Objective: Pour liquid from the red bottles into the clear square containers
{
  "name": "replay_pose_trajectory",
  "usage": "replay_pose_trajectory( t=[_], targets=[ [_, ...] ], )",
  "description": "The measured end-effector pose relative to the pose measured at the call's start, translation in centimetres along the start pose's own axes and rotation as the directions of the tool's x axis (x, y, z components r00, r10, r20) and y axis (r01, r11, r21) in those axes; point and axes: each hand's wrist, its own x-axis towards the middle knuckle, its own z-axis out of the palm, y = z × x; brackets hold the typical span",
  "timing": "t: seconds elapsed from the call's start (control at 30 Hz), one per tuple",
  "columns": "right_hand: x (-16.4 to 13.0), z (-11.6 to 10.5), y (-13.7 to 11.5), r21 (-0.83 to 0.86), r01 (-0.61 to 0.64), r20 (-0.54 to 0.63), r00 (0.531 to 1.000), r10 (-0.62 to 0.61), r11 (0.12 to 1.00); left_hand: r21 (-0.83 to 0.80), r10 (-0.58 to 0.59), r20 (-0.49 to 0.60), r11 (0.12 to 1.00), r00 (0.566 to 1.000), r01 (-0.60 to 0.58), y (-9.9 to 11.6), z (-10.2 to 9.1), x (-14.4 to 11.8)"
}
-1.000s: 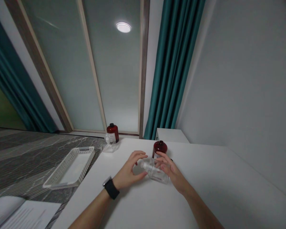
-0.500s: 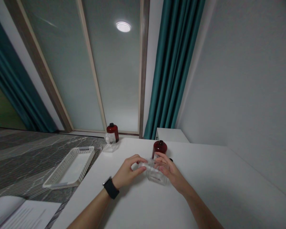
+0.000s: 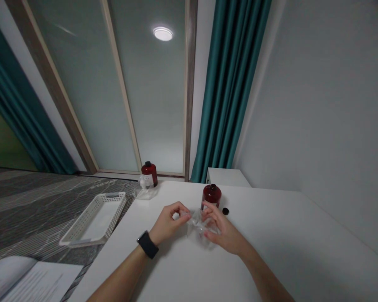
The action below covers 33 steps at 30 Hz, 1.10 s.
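Observation:
A clear square bottle [image 3: 199, 226] lies tilted on the white table [image 3: 271, 235], held between both hands. My right hand [image 3: 222, 228] wraps its body from the right. My left hand [image 3: 168, 222], with a black watch on the wrist, pinches the bottle's neck end with fingertips. Just behind the hands stands a dark red bottle [image 3: 211, 195] with no cap on, and a small black cap [image 3: 225, 211] lies on the table to its right.
On the floor at the left sit a white slotted tray [image 3: 94, 218], a second dark red bottle [image 3: 149, 174] and a clear container [image 3: 144, 188]. Papers [image 3: 34, 283] lie at the bottom left. Teal curtains and a grey wall stand behind the table.
The clear bottle has been turned and drawn a little nearer to me. My left fingers have closed from a spread hold into a pinch at its neck.

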Motion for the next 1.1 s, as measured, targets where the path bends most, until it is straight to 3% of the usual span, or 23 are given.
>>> replay_pose_trajectory(
  t=[0.27, 0.53, 0.7, 0.93, 1.1],
  targets=[
    [-0.1, -0.5, -0.3, -0.077, -0.026, -0.017, 1.0, 0.025, 0.997, -0.034, 0.091, 0.261, 0.996, 0.961, -0.085, 0.2, -0.5, -0.2],
    [-0.1, -0.6, -1.1, 0.069, -0.045, 0.019, 0.999, 0.044, 0.997, -0.056, 0.037, 0.175, 0.998, 0.984, -0.027, 0.4, -0.5, 0.0],
    [-0.2, -0.4, -1.4, 0.058, -0.052, 0.045, 0.998, 0.049, 0.997, -0.14, 0.072, 0.094, 0.988, 0.993, -0.058, -0.1, -0.4, 0.1],
    [0.0, -0.6, -0.9, 0.08, 0.007, -0.054, 0.999, -0.002, 0.997, -0.196, 0.134, 0.174, 0.976, 0.976, -0.099, -0.1, -0.6, 0.0],
    [-0.1, -0.6, -0.8, 0.058, -0.01, -0.031, 0.999, 0.011, 0.998, -0.178, 0.077, 0.098, 0.982, 0.992, -0.059, -0.1, -0.7, 0.1]
  ],
)
